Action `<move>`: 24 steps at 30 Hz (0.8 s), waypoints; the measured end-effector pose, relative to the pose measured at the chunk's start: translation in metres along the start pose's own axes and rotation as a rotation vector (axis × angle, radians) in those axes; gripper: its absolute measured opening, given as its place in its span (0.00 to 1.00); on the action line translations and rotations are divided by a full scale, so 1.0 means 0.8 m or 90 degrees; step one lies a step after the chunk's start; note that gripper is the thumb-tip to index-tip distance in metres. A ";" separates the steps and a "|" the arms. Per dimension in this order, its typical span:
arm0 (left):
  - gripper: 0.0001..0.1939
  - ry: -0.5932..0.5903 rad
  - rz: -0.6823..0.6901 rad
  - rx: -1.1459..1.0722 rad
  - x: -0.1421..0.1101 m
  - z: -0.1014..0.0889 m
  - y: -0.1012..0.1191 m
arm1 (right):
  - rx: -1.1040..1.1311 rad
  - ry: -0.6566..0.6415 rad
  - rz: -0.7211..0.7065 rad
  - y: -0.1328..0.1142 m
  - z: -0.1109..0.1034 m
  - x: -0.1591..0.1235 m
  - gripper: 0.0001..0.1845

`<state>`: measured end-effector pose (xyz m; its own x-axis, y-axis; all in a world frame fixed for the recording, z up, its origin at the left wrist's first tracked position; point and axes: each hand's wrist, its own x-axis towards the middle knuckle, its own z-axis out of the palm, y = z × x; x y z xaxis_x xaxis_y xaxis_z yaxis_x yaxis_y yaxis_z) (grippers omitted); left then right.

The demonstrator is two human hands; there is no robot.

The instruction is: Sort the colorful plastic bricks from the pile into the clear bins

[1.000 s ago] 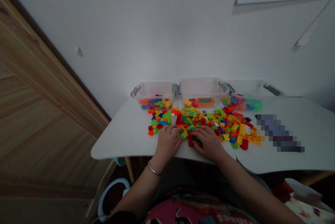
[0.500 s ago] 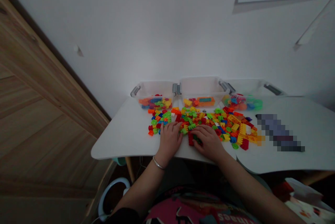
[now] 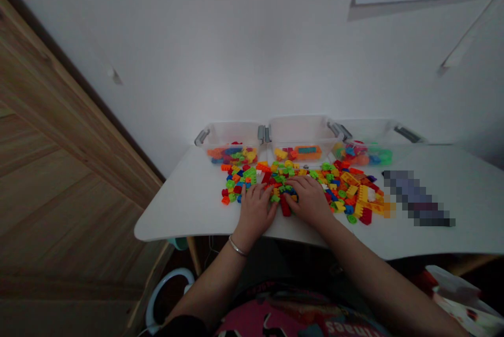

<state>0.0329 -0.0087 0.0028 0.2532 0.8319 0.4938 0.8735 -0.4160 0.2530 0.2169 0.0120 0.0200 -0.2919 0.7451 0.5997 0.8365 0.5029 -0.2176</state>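
Observation:
A heap of small toy building bricks (image 3: 281, 173) in many colours lies across the front middle of the table. Resting at its near left edge is my left hand (image 3: 255, 212), palm down with fingers spread over the bricks and holding nothing. My right hand (image 3: 313, 201) reaches over the middle of the heap. Its thumb and fingers are apart, with blue and yellow bricks showing between them and no brick visibly gripped. A dark red brick (image 3: 285, 207) lies between my hands, close to the right thumb. Bricks under both palms are hidden.
Three clear plastic boxes, left (image 3: 232, 129), middle (image 3: 301, 127) and right (image 3: 370, 129), stand against the wall with bricks inside. A pixelated dark flat object (image 3: 417, 198) lies right of the heap on the white table (image 3: 173, 211). Wooden panelling (image 3: 59, 169) rises at left.
My right hand has moved forward and slightly left, off the green pieces near the table edge and onto the heap. The dark red brick now shows more clearly. My left hand has barely moved.

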 end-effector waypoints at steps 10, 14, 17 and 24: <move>0.20 -0.020 -0.001 -0.006 0.001 0.002 -0.002 | -0.081 -0.111 0.027 0.011 0.028 0.039 0.07; 0.19 -0.022 -0.006 -0.010 0.001 0.000 -0.001 | -0.071 -0.095 0.022 0.017 0.025 0.035 0.06; 0.19 -0.024 -0.005 -0.012 0.001 -0.002 0.000 | -0.050 -0.080 0.035 0.019 0.021 0.034 0.06; 0.19 -0.029 -0.008 -0.014 0.002 -0.002 0.000 | 0.084 -0.093 0.154 0.021 0.014 0.044 0.10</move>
<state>0.0323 -0.0084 0.0049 0.2616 0.8526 0.4523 0.8675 -0.4131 0.2770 0.2159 0.0515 0.0288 -0.1632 0.9003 0.4035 0.8253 0.3487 -0.4442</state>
